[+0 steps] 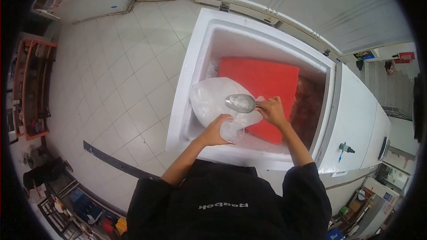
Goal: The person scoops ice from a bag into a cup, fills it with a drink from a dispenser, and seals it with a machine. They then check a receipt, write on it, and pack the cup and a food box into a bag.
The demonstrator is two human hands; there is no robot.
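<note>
The scoop [240,102], full of ice, is gripped by the right hand [271,111] just above the cup [231,130] that the left hand [216,131] wraps, so filling is underway and tipping seems next.

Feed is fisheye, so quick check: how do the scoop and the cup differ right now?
The metal scoop is grey and opaque, held by the right hand over the ice bag. The cup is clear plastic, gripped by the left hand, lower and nearer the person. Both seem to hold ice.
</note>
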